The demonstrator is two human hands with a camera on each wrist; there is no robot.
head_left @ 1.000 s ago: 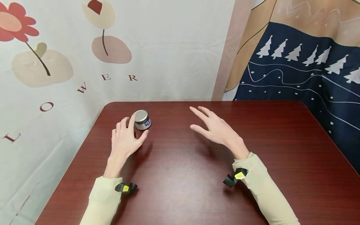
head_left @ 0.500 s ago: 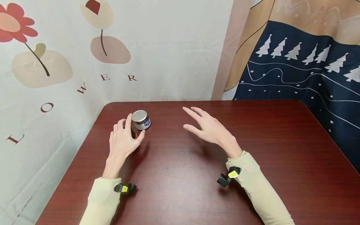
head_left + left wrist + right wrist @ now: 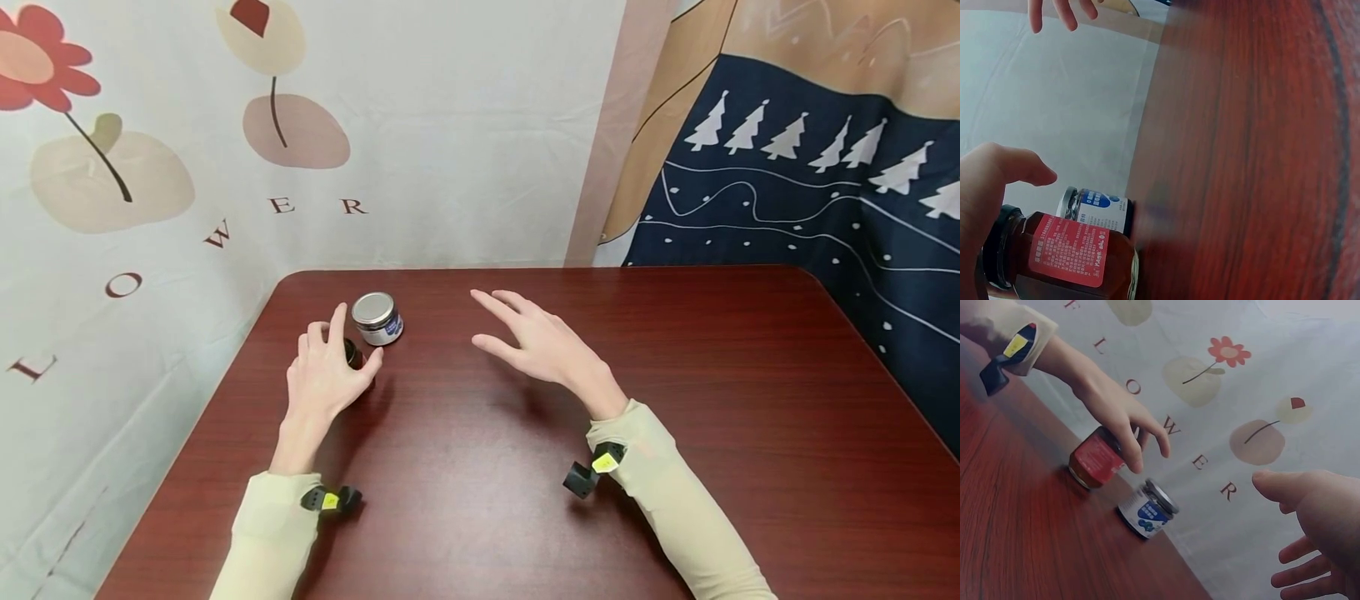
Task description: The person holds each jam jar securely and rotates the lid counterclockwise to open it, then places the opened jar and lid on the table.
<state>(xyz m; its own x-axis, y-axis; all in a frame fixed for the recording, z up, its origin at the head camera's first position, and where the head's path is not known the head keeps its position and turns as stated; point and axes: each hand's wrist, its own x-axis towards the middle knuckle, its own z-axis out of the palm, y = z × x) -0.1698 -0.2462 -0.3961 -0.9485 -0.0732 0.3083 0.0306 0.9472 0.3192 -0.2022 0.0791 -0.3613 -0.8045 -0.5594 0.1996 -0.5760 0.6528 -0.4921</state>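
Observation:
Beside the left hand (image 3: 318,375) stands a jar with a black lid (image 3: 352,354), mostly hidden by that hand in the head view. Its red label (image 3: 1069,250) and amber glass show in the left wrist view, where the thumb (image 3: 1025,165) is held off the glass. In the right wrist view, the left hand (image 3: 1113,406) hangs over this upright red-labelled jar (image 3: 1094,459), fingers spread loosely. A smaller silver-lidded jar (image 3: 378,319) with a white and blue label stands just behind, untouched. The right hand (image 3: 547,346) hovers over the middle of the table, holding nothing, fingers extended.
The dark red wooden table (image 3: 465,517) ends at a far edge just behind the jars. Behind it hangs a pale cloth (image 3: 465,150) with flowers and letters; a navy cloth with white trees (image 3: 765,200) hangs at the right.
The right hand has moved left across the table, toward the jars. The left hand has shifted slightly left, and more of the black-lidded jar shows beside its fingers.

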